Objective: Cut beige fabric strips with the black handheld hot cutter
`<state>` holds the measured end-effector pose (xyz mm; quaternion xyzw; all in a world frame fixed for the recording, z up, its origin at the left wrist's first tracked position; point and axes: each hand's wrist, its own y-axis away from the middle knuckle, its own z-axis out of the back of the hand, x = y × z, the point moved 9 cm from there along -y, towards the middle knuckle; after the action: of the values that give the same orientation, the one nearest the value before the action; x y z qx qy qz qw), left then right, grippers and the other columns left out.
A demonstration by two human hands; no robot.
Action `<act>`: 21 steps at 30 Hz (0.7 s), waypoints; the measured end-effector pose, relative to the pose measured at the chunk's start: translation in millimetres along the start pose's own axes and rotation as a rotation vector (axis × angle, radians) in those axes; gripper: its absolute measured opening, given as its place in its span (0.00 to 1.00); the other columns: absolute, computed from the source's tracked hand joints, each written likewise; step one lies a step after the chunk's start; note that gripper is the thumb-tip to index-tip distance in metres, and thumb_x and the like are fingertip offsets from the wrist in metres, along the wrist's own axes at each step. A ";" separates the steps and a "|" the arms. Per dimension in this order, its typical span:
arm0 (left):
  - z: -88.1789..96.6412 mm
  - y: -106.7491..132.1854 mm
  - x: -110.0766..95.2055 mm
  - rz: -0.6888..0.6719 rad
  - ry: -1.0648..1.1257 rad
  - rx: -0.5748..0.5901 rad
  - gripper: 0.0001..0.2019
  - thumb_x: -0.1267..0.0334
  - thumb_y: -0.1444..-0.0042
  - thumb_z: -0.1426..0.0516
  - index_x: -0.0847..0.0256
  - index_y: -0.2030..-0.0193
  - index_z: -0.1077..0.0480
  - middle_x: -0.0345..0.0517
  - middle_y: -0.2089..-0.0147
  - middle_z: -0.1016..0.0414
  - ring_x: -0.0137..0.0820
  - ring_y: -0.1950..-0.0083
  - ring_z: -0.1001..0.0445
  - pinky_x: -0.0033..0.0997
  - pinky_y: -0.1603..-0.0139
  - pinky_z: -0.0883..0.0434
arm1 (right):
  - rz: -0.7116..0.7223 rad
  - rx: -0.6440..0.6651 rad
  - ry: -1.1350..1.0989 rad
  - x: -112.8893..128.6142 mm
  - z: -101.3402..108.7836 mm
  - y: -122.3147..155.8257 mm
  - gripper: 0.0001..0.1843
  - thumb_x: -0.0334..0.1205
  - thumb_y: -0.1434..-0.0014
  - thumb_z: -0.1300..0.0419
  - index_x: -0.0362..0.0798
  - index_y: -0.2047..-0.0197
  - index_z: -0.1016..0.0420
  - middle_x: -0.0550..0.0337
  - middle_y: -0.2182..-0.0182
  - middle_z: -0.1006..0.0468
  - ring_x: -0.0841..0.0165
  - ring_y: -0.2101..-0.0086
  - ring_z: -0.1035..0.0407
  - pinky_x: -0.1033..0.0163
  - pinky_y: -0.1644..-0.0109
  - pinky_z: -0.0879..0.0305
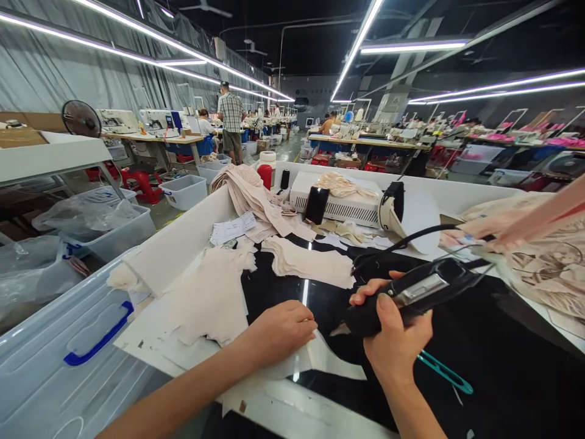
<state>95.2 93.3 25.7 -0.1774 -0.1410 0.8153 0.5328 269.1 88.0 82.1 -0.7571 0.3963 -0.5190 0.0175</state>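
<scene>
In my right hand (pixel 397 347) is a black corded handheld electric tool (pixel 423 289) with a metal strip along its side; the fingers wrap around its body. Its front end points left, low over the black table surface (pixel 484 341). My left hand (pixel 286 329) is closed, knuckles up, at the edge of a pale curved fabric piece (pixel 336 360); its fingertips are mostly hidden. Behind the hands lies a stack of cut cream fabric pieces (pixel 313 262). A larger pale fabric pile (pixel 205 299) lies left of them. A teal slotted handle (pixel 445 372) shows beside my right wrist.
A white vented machine (pixel 338 198), a phone (pixel 316 205) and a red thread cone (pixel 265 176) stand at the back. Another person's hand (pixel 475 235) reaches in from the right near the cord (pixel 411 235). A lidded plastic bin (pixel 68 366) stands left.
</scene>
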 end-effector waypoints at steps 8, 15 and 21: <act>-7.3 7.3 -10.2 0.021 0.053 0.071 0.02 0.67 0.26 0.40 0.61 0.53 0.26 0.49 0.51 0.20 0.37 0.50 0.20 0.37 0.45 0.21 | 0.030 0.031 -0.016 2.6 -6.9 1.8 0.22 0.42 0.41 0.25 0.53 0.47 0.26 0.68 0.69 0.19 0.68 0.74 0.27 0.58 0.64 0.24; -4.8 13.2 -9.2 0.060 0.095 0.048 0.06 0.67 0.24 0.43 0.62 0.48 0.24 0.50 0.47 0.19 0.38 0.47 0.19 0.36 0.46 0.19 | 0.035 0.053 -0.039 -3.3 -15.2 4.7 0.22 0.41 0.40 0.26 0.54 0.46 0.27 0.69 0.69 0.19 0.68 0.74 0.26 0.59 0.65 0.25; -4.0 15.8 -9.1 0.083 0.133 0.032 0.08 0.65 0.22 0.45 0.62 0.46 0.24 0.51 0.46 0.19 0.37 0.46 0.19 0.35 0.44 0.18 | 0.031 0.059 -0.020 -7.5 -17.6 5.5 0.21 0.42 0.39 0.26 0.54 0.46 0.27 0.69 0.68 0.20 0.68 0.74 0.26 0.58 0.63 0.25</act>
<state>87.4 78.9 16.8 -0.2285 -0.0847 0.8253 0.5094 250.7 95.6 82.0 -0.7551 0.3924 -0.5227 0.0517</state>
